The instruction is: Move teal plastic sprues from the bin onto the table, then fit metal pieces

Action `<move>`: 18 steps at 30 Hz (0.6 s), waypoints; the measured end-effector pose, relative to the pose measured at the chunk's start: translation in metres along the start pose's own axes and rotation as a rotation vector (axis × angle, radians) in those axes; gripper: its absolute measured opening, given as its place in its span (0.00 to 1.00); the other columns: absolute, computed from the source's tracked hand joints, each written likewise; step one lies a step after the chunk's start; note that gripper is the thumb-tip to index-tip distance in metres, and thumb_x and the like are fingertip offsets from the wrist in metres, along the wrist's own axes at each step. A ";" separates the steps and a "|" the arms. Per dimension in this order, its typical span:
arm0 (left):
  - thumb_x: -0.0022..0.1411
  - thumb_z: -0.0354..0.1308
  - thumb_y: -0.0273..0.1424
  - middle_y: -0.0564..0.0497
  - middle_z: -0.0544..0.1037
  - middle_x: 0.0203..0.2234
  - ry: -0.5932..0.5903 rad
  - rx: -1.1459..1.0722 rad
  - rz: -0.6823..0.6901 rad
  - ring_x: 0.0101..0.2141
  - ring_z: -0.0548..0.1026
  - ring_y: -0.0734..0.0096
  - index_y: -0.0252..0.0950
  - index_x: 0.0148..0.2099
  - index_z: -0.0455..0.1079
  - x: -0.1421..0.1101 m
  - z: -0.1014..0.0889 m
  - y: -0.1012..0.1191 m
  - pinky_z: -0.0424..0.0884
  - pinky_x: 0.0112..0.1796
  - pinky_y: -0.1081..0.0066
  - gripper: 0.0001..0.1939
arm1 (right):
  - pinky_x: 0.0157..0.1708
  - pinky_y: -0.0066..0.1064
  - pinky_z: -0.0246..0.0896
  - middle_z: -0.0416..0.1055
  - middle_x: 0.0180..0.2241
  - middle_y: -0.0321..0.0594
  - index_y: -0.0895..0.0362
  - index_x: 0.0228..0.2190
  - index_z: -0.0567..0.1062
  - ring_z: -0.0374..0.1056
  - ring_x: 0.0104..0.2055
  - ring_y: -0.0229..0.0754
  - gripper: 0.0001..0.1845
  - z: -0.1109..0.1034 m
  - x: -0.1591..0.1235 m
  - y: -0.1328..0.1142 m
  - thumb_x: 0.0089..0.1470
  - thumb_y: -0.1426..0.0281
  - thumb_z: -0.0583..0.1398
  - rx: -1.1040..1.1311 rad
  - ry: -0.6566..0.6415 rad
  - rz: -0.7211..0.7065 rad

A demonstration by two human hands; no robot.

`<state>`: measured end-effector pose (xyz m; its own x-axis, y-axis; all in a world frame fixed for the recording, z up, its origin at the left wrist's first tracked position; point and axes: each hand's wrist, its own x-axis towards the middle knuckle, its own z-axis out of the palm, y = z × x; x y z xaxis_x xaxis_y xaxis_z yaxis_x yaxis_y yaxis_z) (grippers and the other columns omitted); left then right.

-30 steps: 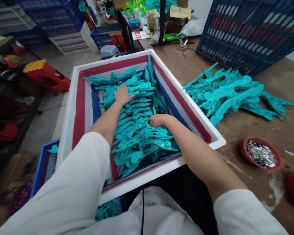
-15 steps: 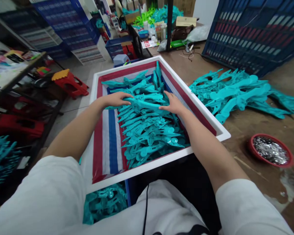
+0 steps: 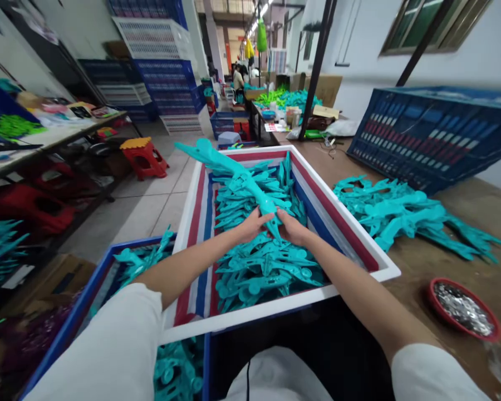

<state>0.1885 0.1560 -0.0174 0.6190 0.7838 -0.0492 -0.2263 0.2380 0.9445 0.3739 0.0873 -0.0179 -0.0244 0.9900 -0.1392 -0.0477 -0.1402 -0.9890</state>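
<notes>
Both hands grip the near end of a long teal plastic part, which has rounded bulges and pointed tips. My left hand closes on its left side, and my right hand holds the right side. The part slants up and away to the left, its far tip past the crate's left rim. Beneath it, many similar teal parts lie heaped in a white crate lined with red, white and blue striped cloth. Whether the held thing is one part or several nested together, I cannot tell.
On the brown table to the right lie more teal parts, a red bowl of small shiny metal pieces and a tilted blue crate. A blue bin stands at lower left. A red stool is on the floor.
My hands have drawn together and closer to me. The teal part, earlier lying crosswise on the heap between them, is now raised and points away. The view has tilted up.
</notes>
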 end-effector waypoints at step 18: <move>0.77 0.65 0.52 0.31 0.75 0.75 0.165 0.366 0.235 0.74 0.76 0.43 0.39 0.78 0.59 0.017 -0.007 0.003 0.74 0.74 0.48 0.39 | 0.31 0.38 0.62 0.62 0.25 0.34 0.49 0.29 0.68 0.60 0.29 0.44 0.35 0.021 -0.016 -0.028 0.57 0.32 0.68 -0.355 0.259 -0.338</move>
<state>0.1935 0.1740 -0.0179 0.4482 0.8800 0.1573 -0.0475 -0.1523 0.9872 0.3545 0.0752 0.0131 0.1823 0.9572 0.2249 0.3298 0.1560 -0.9311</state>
